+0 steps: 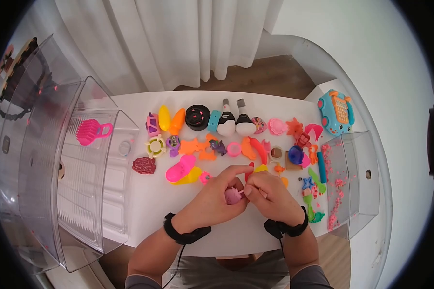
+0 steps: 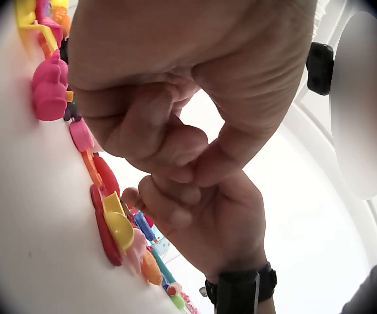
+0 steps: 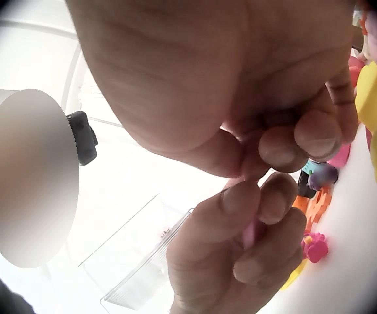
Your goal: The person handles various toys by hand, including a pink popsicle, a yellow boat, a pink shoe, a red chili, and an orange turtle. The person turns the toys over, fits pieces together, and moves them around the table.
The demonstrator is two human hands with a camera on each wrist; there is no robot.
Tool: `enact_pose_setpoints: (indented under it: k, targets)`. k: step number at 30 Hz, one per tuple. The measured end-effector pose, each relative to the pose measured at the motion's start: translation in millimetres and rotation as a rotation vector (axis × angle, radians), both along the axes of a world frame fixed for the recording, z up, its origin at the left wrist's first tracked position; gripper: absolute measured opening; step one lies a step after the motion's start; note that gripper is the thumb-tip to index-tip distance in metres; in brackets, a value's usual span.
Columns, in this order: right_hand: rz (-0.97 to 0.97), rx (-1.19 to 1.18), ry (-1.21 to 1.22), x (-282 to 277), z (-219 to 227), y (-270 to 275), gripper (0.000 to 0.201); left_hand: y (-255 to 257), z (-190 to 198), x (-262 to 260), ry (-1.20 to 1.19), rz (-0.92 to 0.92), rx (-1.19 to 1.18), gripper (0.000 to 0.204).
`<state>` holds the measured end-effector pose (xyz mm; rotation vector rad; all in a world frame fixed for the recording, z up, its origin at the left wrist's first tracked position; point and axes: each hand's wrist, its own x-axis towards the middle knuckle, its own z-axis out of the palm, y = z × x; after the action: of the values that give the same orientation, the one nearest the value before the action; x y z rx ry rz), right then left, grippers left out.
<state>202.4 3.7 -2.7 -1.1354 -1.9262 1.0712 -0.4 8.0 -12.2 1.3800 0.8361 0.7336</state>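
Note:
Over the front of the table, my left hand point(image 1: 210, 201) holds a small mauve-pink toy point(image 1: 233, 196) with a ridged surface in its curled fingers. My right hand point(image 1: 274, 196) meets it from the other side, thumb and fingertips pinching a thin pale piece that sticks out of the toy. In the left wrist view the fingers hide the toy. Between the left fingers in the right wrist view, only a sliver of the pink toy point(image 3: 250, 233) shows. Just beyond the hands lie a red curved piece point(image 2: 107, 229) and a yellow scoop-like piece point(image 2: 118, 221).
Rows of toys cover the table's back half, among them a pink slipper point(image 1: 180, 167), a brain-like toy point(image 1: 143, 165) and a black round toy point(image 1: 197, 117). Clear bins stand at both sides, the left with a pink comb point(image 1: 92, 132). A toy phone point(image 1: 336, 113) stands back right.

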Motion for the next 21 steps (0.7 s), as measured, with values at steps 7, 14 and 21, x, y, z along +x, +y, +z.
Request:
enact_pose_setpoints:
  k: [7,14,21]
  targets:
    - [0.028,0.024,-0.083,-1,5,1,0.023,0,-1,-1,0.05,-0.039,-0.001,0.069]
    - [0.052,-0.019,-0.014,0,1,-1,0.027,0,2,-2,0.041,-0.044,-0.054,0.07]
    - [0.03,-0.095,-0.015,0,8,-3,0.017,0,3,-1,-0.038,-0.064,-0.108,0.073]
